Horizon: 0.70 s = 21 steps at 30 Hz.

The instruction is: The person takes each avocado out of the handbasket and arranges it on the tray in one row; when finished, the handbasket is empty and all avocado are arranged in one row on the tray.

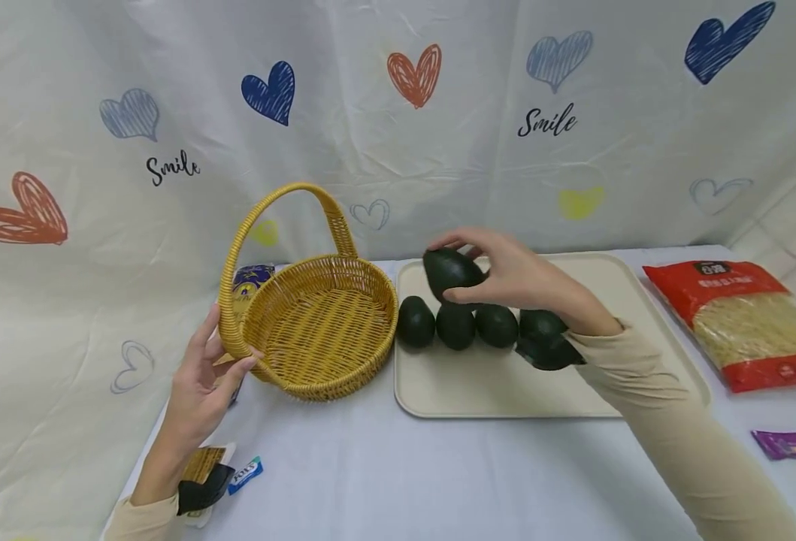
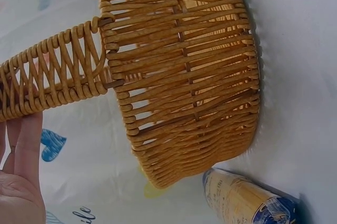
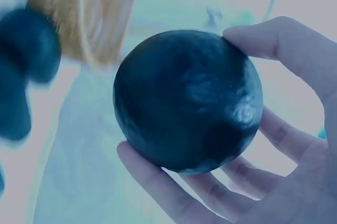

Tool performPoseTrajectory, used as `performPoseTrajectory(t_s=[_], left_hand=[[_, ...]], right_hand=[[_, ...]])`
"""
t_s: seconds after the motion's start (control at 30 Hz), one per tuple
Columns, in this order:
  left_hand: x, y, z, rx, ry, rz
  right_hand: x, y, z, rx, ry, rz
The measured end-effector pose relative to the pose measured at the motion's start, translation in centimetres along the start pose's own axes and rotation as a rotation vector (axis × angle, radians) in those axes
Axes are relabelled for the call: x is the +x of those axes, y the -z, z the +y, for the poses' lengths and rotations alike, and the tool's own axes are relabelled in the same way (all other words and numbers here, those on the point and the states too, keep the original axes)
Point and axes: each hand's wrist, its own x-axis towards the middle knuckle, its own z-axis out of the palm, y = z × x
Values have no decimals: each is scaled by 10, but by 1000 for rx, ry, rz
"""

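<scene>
A yellow wicker basket point(image 1: 316, 327) with a tall arched handle stands left of the tray, with nothing inside it. My left hand point(image 1: 198, 387) holds the handle low on its left side, thumb in front and fingers behind. In the left wrist view those fingers point(image 2: 26, 150) lie against the woven handle point(image 2: 50, 77). Above the tray, my right hand point(image 1: 506, 270) grips a dark green avocado point(image 1: 450, 272) between thumb and fingers. The right wrist view shows this avocado point(image 3: 187, 103) up close. Several more avocados point(image 1: 456, 327) lie in a row beneath the hand, partly covered by the forearm.
The avocados lie on a beige tray point(image 1: 465, 391). To its right are a red pasta bag point(image 1: 743, 315) and a purple wrapped snack point(image 1: 788, 445). A blue-and-yellow package point(image 2: 247, 197) sits behind the basket; a small blue packet point(image 1: 245, 475) lies near the left wrist. A heart-print curtain point(image 1: 384, 135) hangs behind.
</scene>
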Motion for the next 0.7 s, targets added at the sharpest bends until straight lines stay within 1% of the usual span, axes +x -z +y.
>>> performPoseTrajectory(t_s=[0.07, 0.17, 0.23, 0.4, 0.47, 0.53, 0.63, 0.7], left_hand=[[0, 0, -1, -5, -12, 5], [0, 0, -1, -14, -25, 2], [0, -1, -2, -16, -36, -4], [1, -2, -3, -16, -31, -19], [0, -2, -3, -19, -32, -16], [0, -2, -3, -25, -40, -9], [-1, -1, -3, -35, -45, 2], [0, -2, -4, -47, -49, 7]], right_hand=[[-20, 18, 9, 4, -83, 38], [-50, 43, 28, -26, -211, 94], [-72, 58, 44, -56, -280, 127], [-126, 87, 90, -135, -432, 180], [-144, 94, 104, -147, -494, 185], [-158, 98, 116, -146, -534, 190], [-173, 99, 129, -148, -586, 172], [-179, 97, 138, -158, -598, 164]])
